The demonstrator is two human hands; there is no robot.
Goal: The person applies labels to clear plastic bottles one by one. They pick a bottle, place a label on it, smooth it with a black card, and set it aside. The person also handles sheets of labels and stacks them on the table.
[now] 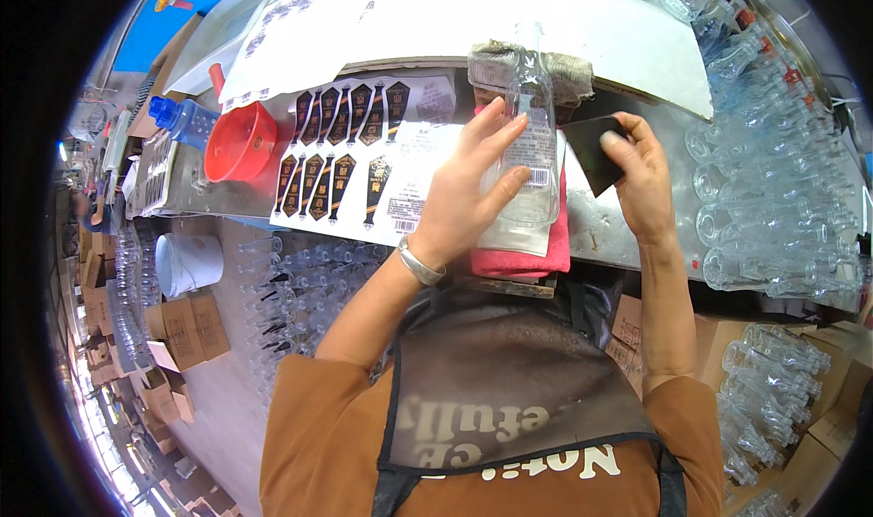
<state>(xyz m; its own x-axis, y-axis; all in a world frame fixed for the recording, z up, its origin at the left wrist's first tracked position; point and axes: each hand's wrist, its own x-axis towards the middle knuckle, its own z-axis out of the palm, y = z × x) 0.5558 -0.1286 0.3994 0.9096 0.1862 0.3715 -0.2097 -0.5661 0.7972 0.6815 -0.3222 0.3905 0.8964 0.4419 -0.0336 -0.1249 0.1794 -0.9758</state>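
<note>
A clear glass bottle (528, 194) lies before me with its neck pointing away, propped on a rolled grey cloth (573, 73). Printed text and a barcode show on its body. Under it are a white sheet (518, 238) and a red cloth (482, 263). My left hand (468, 176), fingers spread, lies over the bottle's left side; whether the fingertips press on it I cannot tell. To the right of the bottle, my right hand (637, 162) pinches a thin, dark, square-edged flat piece (591, 153) between thumb and fingers.
Sheets of black labels (338, 173) lie left of the bottle. Beyond them stand a red plastic cup (240, 144) and a blue-capped bottle (186, 121). Clear bottles (773, 217) crowd the table's right side. A box of bottles (768, 371) sits lower right; a white bucket (188, 264) stands left.
</note>
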